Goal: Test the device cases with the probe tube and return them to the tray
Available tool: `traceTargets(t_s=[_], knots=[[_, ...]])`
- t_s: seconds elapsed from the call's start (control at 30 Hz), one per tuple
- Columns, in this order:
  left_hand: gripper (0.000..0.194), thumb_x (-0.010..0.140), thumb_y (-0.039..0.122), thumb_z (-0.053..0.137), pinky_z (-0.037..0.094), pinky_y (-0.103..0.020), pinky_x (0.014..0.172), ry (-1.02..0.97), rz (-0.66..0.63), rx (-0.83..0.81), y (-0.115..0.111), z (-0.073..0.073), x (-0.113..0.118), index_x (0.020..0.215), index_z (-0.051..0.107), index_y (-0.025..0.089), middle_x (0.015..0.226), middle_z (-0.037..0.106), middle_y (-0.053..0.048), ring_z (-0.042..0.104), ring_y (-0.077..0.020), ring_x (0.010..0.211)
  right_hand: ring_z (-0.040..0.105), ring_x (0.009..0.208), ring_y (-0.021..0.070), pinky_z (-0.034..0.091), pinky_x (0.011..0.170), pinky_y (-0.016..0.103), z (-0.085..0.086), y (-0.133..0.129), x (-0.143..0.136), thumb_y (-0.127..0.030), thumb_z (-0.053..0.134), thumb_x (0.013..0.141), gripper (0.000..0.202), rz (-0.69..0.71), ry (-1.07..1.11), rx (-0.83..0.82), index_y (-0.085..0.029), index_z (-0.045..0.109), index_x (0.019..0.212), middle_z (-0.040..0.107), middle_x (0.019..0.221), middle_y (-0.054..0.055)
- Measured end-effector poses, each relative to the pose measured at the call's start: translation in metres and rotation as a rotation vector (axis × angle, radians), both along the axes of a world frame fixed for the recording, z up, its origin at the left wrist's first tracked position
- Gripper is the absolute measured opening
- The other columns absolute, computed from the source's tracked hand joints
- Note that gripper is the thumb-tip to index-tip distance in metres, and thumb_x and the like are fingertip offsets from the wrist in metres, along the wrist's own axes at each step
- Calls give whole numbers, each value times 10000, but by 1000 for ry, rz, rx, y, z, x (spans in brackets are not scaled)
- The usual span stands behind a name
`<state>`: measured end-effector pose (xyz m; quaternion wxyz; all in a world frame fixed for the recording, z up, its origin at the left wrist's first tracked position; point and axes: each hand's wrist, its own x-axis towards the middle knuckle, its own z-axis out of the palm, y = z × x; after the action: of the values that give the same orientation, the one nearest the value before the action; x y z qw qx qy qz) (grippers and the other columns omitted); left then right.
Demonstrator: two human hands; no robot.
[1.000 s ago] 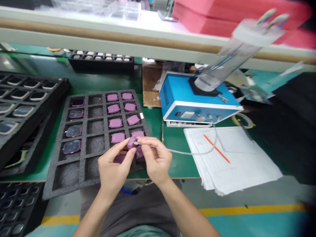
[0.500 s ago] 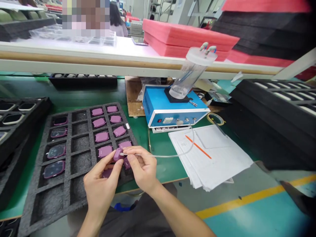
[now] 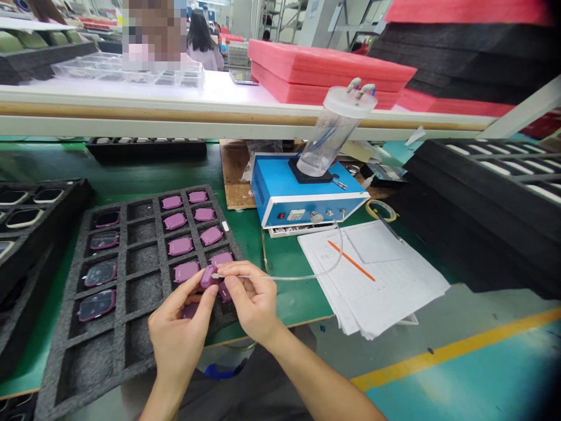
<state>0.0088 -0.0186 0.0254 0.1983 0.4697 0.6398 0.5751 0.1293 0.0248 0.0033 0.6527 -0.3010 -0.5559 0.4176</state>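
- Two bare hands meet over the near edge of a dark foam tray, just above the green bench
- Left hand: thumb and forefinger pinched shut on a small purple case, held just above the tray's near right corner
- Right hand: fingertips closed on the end of a thin clear tube, whose metal tip touches the case's right side
- The tube curves right across the bench and up to the front of a blue box
- On the box stands a clear cylinder with a white cap, tilted to the right
- The tray's two right-hand columns hold more purple cases, one per pocket; the left column holds purple-rimmed pieces with dark faces; the column between them and the nearest row show bare foam
- Right of the hands lies a stack of white papers with an orange pen lying across it
- Further black trays sit at the far left, and a tall black stack at the right
- A white shelf runs across above the bench, carrying pink foam sheets and clear plastic trays
- Beyond the shelf another person sits, seen only in part, hands out of view
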Motion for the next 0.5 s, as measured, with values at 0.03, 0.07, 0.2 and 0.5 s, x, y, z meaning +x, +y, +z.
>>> traceTargets(t_s=[0.03,0.07,0.2,0.5], knots=[[372,805,377,837,655,-252,690,3,1,-2,0,0,0,1122,840,182,969,839,-74,772,-178,698,785,979,210,658,896,354,0,0,0,-259,649,987,135,-1,-1,-1,-226,779,985,802,997,90],[372,807,379,835,657,-259,689,5,0,-5,0,0,0,1123,839,184,969,839,-73,772,-183,699,785,977,211,659,892,353,0,0,0,-261,649,986,135,-1,-2,-3,-226,780,984,803,997,90],[369,811,383,833,656,-268,691,9,-1,-9,-1,0,0,1127,838,192,980,838,-70,771,-186,707,785,971,214,659,888,357,1,0,0,-258,651,985,135,3,5,-10,-229,784,984,804,1000,89],[363,810,379,834,656,-268,697,19,-3,3,-2,1,0,1124,839,198,970,839,-65,767,-181,699,784,974,213,656,896,357,0,0,1,-262,646,988,138,5,-4,-14,-230,780,992,803,1002,89]])
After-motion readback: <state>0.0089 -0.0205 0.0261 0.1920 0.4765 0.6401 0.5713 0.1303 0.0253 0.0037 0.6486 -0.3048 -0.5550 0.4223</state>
